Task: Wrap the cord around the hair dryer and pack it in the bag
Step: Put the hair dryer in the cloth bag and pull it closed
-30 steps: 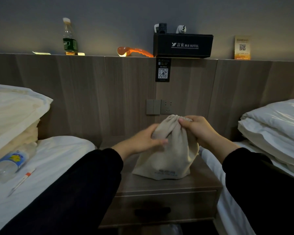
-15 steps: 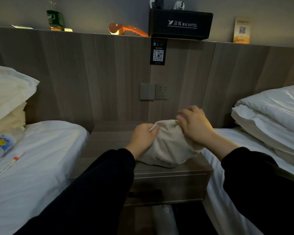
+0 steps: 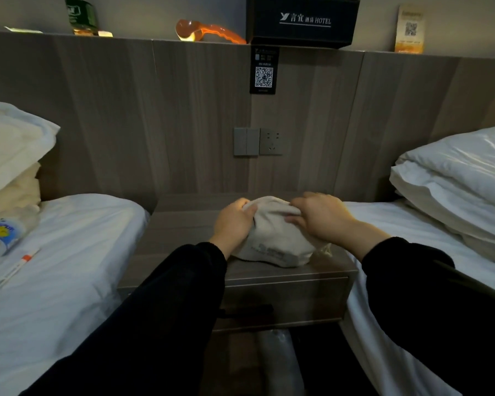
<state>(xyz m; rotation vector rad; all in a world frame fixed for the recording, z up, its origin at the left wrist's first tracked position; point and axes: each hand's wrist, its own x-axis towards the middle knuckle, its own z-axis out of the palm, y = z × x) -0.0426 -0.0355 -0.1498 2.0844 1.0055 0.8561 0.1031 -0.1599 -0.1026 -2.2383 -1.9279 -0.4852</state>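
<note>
A beige cloth drawstring bag [image 3: 275,238] lies bulging on its side on the wooden nightstand [image 3: 183,232] between two beds. My left hand [image 3: 233,221] grips the bag's left upper edge. My right hand [image 3: 322,217] presses down on its right upper side, fingers curled into the cloth. A bit of drawstring [image 3: 323,250] sticks out at the bag's lower right. The hair dryer and its cord are hidden; nothing of them shows outside the bag.
White beds flank the nightstand, with pillows [image 3: 463,178] on the right and a plastic water bottle [image 3: 6,232] and a pen [image 3: 17,267] on the left. The headboard carries a switch and socket [image 3: 259,141]; its ledge holds a black hotel box [image 3: 302,21].
The bag stood upright with both hands at its gathered neck; it has been tipped over and now lies flat on the nightstand under both hands. The camera has tilted down.
</note>
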